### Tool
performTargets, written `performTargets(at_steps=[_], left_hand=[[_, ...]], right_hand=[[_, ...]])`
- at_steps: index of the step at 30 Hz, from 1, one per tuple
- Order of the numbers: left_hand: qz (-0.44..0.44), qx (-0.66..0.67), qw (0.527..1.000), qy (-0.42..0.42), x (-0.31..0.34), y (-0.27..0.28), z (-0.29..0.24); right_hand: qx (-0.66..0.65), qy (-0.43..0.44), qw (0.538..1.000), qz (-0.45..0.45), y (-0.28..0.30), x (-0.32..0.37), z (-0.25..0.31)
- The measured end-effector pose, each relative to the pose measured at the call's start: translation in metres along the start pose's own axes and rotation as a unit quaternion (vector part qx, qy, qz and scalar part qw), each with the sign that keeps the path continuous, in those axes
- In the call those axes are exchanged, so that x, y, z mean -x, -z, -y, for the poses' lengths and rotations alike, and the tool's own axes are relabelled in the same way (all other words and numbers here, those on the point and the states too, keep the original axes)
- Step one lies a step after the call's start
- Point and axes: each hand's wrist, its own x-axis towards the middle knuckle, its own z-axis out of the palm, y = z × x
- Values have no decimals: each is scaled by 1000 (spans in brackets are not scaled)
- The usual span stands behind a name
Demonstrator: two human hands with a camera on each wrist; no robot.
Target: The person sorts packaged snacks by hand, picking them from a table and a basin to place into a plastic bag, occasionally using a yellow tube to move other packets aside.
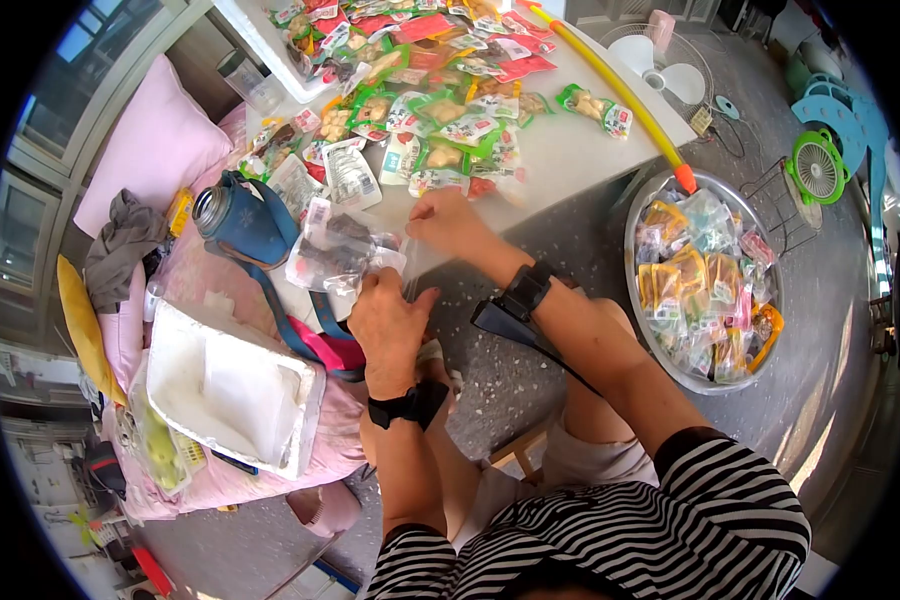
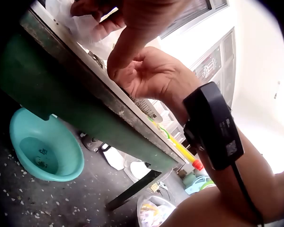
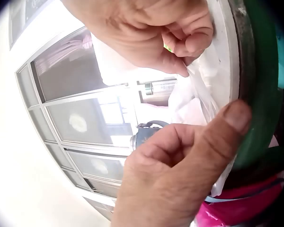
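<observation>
A clear plastic bag with dark packets inside lies at the table's near edge. My left hand grips its near side, fingers curled into the plastic and the thumb sticking out. Close by, my right hand pinches a strip of the bag's clear film between thumb and fingertip. In the left wrist view, the right hand appears beyond the left hand. Beside the bag, a pile of snack packets covers much of the white table.
A blue flask stands left of the bag, with a white foam box nearer me. To the right, a metal basin holds many packets. A yellow tube lies along the table. A turquoise basin sits below the table.
</observation>
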Motion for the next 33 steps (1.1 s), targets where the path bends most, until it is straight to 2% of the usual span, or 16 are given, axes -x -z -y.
performTargets(at_steps=[3, 6, 9, 13, 15, 17, 19, 21, 23, 26, 29, 30, 33], left_hand=[[-17, -26, 999, 21, -1, -13, 0], [-57, -22, 998, 12, -4, -19, 2], [-79, -14, 997, -10, -3, -12, -1], [-104, 19, 992, -73, -5, -10, -3], [-102, 11, 989, -105, -6, -16, 0], [-95, 9, 989, -114, -5, -18, 2], [-102, 38, 983, -146, -3, -12, -2], [-93, 66, 987, -110, -2, -10, -2], [-99, 85, 985, -116, -3, -11, 1], [-100, 92, 982, -132, -3, -15, -7], [-76, 88, 984, -134, -2, -17, -9], [-67, 75, 985, -143, -3, -18, -6], [-60, 48, 979, -186, -3, -22, -7]], right_hand=[[-137, -98, 985, 21, 7, 8, 27], [-214, -97, 972, 2, 12, 9, 29], [-149, -129, 980, -33, 18, 11, 32], [-206, -148, 962, 99, 22, 40, 40], [-252, -149, 948, 127, 5, 48, 33], [-369, -126, 918, 77, -9, 53, 29], [-424, -163, 891, 27, -13, 54, 31], [-465, -171, 868, 7, -20, 60, 31], [-452, -212, 866, 6, -21, 61, 38], [-440, -207, 872, 62, -14, 67, 44], [-450, -205, 869, 11, -29, 58, 32], [-419, -246, 874, -23, -34, 52, 27], [-224, -196, 949, -106, -38, 42, 23]])
